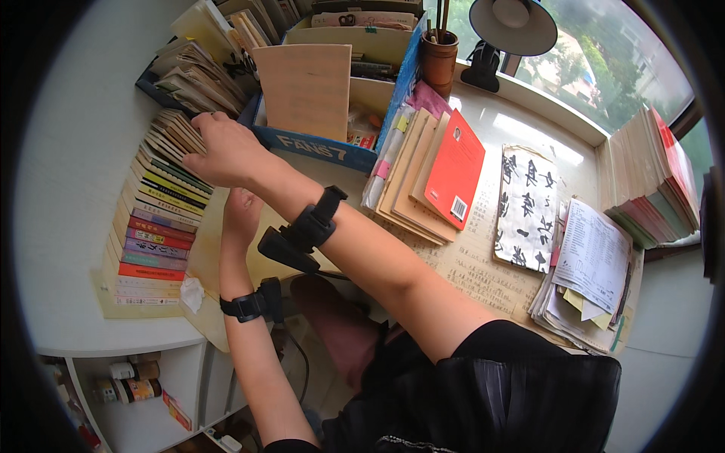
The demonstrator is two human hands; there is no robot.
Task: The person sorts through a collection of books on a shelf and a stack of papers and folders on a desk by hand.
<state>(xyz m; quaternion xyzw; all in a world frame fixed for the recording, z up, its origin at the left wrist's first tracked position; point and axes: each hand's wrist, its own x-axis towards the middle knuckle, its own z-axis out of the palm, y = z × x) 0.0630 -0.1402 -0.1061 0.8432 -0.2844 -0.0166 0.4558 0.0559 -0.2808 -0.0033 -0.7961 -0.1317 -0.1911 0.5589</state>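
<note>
My right hand [226, 150] reaches across to the far end of a long row of books [161, 226] along the left of the desk. Its thumb and fingertips are apart and rest at the book edges; the palm hides whether a book is gripped. Below it, my left hand [242, 212] is beside the row's spines, its fingers partly covered by my right hand and wrist. What it touches cannot be made out. Black straps with small devices circle both wrists. A crumpled white tissue [192, 294] lies by the row's near end.
Beyond my hands stands a blue cardboard box [317, 148] with a tan notebook [306, 90] leaning inside. To its right are a red booklet [456, 170] on stacked notebooks, a brown pen holder [439, 62], a desk lamp [512, 25], a calligraphy sheet [525, 206] and papers [592, 255].
</note>
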